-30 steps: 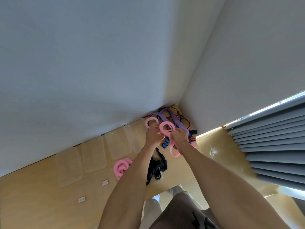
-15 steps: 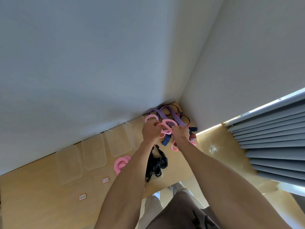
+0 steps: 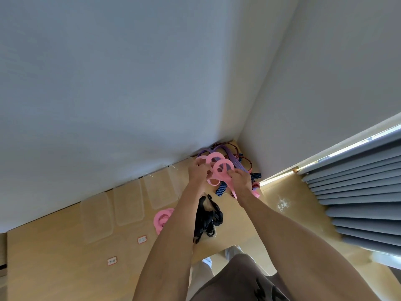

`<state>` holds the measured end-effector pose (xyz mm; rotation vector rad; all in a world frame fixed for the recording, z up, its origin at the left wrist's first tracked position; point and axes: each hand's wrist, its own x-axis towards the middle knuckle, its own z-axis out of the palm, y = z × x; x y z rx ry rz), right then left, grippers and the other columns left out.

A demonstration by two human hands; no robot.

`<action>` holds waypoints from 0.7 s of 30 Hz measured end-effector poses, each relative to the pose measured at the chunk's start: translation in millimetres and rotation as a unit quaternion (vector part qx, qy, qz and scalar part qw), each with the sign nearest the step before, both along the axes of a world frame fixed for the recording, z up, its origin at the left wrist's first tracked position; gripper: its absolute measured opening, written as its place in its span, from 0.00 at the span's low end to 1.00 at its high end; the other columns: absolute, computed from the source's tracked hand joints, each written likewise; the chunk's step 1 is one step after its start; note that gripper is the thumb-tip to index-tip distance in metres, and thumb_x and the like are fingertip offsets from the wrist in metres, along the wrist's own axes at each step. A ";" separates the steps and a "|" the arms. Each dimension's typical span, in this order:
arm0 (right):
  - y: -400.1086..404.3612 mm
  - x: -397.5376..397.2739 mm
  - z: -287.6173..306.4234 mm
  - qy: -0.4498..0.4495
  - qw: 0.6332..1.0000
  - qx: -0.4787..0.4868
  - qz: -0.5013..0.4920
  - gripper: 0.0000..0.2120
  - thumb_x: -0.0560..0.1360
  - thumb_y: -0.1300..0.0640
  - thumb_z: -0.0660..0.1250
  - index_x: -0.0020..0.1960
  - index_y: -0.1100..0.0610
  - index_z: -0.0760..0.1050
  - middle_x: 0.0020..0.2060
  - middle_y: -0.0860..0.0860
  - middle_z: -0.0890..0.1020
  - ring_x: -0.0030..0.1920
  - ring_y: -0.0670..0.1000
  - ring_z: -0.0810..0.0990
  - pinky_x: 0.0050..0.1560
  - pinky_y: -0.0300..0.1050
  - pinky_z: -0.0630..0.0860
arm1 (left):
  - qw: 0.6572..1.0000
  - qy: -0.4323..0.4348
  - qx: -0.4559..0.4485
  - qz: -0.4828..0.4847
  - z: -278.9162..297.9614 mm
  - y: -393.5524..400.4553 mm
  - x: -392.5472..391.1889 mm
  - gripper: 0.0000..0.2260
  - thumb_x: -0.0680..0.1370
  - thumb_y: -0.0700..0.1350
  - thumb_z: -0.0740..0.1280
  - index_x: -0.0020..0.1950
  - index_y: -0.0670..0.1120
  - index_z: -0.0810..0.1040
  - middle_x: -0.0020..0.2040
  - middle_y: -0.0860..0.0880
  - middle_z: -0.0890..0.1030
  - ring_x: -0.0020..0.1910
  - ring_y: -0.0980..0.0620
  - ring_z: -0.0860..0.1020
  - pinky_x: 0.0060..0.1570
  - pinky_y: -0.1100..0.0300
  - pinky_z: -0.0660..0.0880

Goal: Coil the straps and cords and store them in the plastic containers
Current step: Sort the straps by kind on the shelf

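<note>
Left hand (image 3: 198, 171): fingers curled round the pink strap (image 3: 219, 168) loops.
Right hand (image 3: 239, 178): fingers pinch the same strap's tail.
Pink strap: held above the table (image 3: 65, 257), near the clear plastic containers (image 3: 128, 205).

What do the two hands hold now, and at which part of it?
Both hold the pink strap. The left hand grips its looped coils at their left side; the right hand pinches the coils' lower right, where the loose tail hangs down.

Bare tabletop (image 3: 65, 268) lower left. Corner walls (image 3: 238, 118) and tangled straps (image 3: 240, 168) hem the far side. Plastic containers (image 3: 128, 205) line the wall.
</note>
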<state>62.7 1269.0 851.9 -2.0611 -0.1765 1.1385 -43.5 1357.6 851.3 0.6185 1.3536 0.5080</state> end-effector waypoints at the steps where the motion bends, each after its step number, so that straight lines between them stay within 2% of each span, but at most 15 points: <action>1: 0.6 -0.4 3.3 0.006 1.000 0.015 -0.009 0.07 0.76 0.56 0.67 0.44 0.56 0.83 0.39 0.53 0.82 0.41 0.54 0.77 0.44 0.49 0.76 | 1.000 -0.010 0.005 -0.015 -0.2 -1.5 -1.1 0.15 0.73 0.26 0.64 0.54 0.39 0.81 0.51 0.37 0.83 0.49 0.40 0.81 0.50 0.46 0.79; 2: 2.4 -0.7 7.4 0.014 0.999 0.028 -0.021 0.07 0.75 0.57 0.68 0.40 0.55 0.83 0.37 0.51 0.81 0.40 0.53 0.77 0.42 0.47 0.74 | 0.999 -0.017 0.001 -0.030 0.7 -3.0 -2.1 0.15 0.74 0.26 0.64 0.56 0.37 0.81 0.52 0.36 0.82 0.50 0.39 0.81 0.50 0.46 0.80; 4: 7.1 -1.8 15.7 0.030 0.998 0.043 -0.039 0.08 0.73 0.58 0.70 0.35 0.52 0.82 0.35 0.49 0.81 0.38 0.51 0.76 0.40 0.45 0.71 | 0.998 -0.028 -0.013 -0.054 5.3 -5.5 -4.8 0.16 0.75 0.26 0.62 0.60 0.36 0.80 0.53 0.36 0.81 0.47 0.41 0.81 0.44 0.52 0.82; 6: 11.9 -5.7 22.9 0.030 0.998 0.053 -0.022 0.08 0.72 0.57 0.71 0.34 0.51 0.82 0.35 0.49 0.81 0.38 0.51 0.75 0.40 0.44 0.71 | 0.996 -0.053 -0.007 -0.072 13.2 -10.6 -9.4 0.17 0.74 0.26 0.62 0.61 0.35 0.79 0.51 0.36 0.81 0.43 0.43 0.80 0.38 0.56 0.80; 9: 14.2 -15.9 29.0 -0.029 0.997 0.068 0.037 0.10 0.75 0.55 0.69 0.36 0.53 0.81 0.34 0.50 0.79 0.36 0.49 0.73 0.38 0.42 0.68 | 0.994 -0.094 0.013 -0.059 26.9 -15.8 -16.3 0.16 0.73 0.27 0.64 0.59 0.34 0.79 0.47 0.37 0.82 0.42 0.41 0.80 0.39 0.55 0.79; 11: 12.2 -24.9 30.5 -0.077 0.992 0.082 0.061 0.12 0.76 0.55 0.68 0.34 0.53 0.76 0.30 0.50 0.75 0.31 0.46 0.73 0.32 0.37 0.67 | 0.994 -0.106 0.006 -0.040 33.7 -16.6 -20.0 0.14 0.75 0.33 0.65 0.59 0.33 0.79 0.48 0.37 0.82 0.41 0.42 0.80 0.38 0.55 0.79; 13: 9.3 -33.8 31.1 -0.098 0.989 0.085 0.064 0.08 0.77 0.56 0.68 0.40 0.53 0.73 0.31 0.48 0.75 0.28 0.43 0.73 0.25 0.29 0.65 | 0.994 -0.109 -0.014 -0.019 40.7 -15.5 -24.8 0.12 0.79 0.42 0.64 0.54 0.36 0.81 0.45 0.40 0.83 0.39 0.43 0.80 0.36 0.57 0.78; 14: 6.9 -39.1 34.1 -0.092 0.991 0.084 0.058 0.04 0.78 0.55 0.68 0.47 0.54 0.73 0.36 0.49 0.77 0.31 0.44 0.76 0.26 0.28 0.67 | 0.995 -0.100 -0.007 -0.023 42.6 -14.4 -27.5 0.12 0.79 0.45 0.65 0.52 0.37 0.82 0.43 0.41 0.83 0.38 0.44 0.80 0.33 0.59 0.77; 16: 2.2 -48.5 37.7 -0.069 0.993 0.086 0.041 0.15 0.78 0.52 0.70 0.60 0.54 0.69 0.44 0.53 0.81 0.38 0.50 0.82 0.37 0.38 0.77 | 0.996 -0.055 0.042 -0.059 46.2 -14.6 -34.2 0.08 0.76 0.41 0.68 0.51 0.38 0.84 0.42 0.41 0.83 0.37 0.44 0.80 0.32 0.59 0.75; 17: -0.4 -52.3 39.7 -0.060 0.994 0.081 0.038 0.21 0.77 0.50 0.72 0.64 0.55 0.67 0.47 0.54 0.81 0.42 0.53 0.82 0.42 0.43 0.77 | 0.995 -0.037 0.065 -0.070 47.2 -15.7 -38.5 0.08 0.75 0.37 0.69 0.51 0.38 0.84 0.42 0.41 0.83 0.38 0.43 0.79 0.34 0.57 0.76; 19: -4.9 -57.4 42.8 -0.033 0.996 0.074 0.042 0.24 0.75 0.48 0.73 0.63 0.61 0.71 0.49 0.57 0.83 0.49 0.58 0.82 0.50 0.48 0.78 | 0.994 -0.038 0.084 -0.061 49.4 -17.7 -46.9 0.07 0.74 0.34 0.69 0.49 0.39 0.85 0.41 0.41 0.83 0.37 0.43 0.80 0.35 0.55 0.77; 21: -12.7 -59.9 43.4 0.025 0.993 0.088 0.070 0.18 0.76 0.50 0.72 0.56 0.65 0.80 0.51 0.61 0.84 0.51 0.61 0.83 0.55 0.54 0.80 | 0.995 -0.062 0.076 -0.027 53.0 -19.5 -56.2 0.06 0.75 0.34 0.69 0.50 0.39 0.84 0.42 0.40 0.84 0.38 0.45 0.81 0.34 0.56 0.79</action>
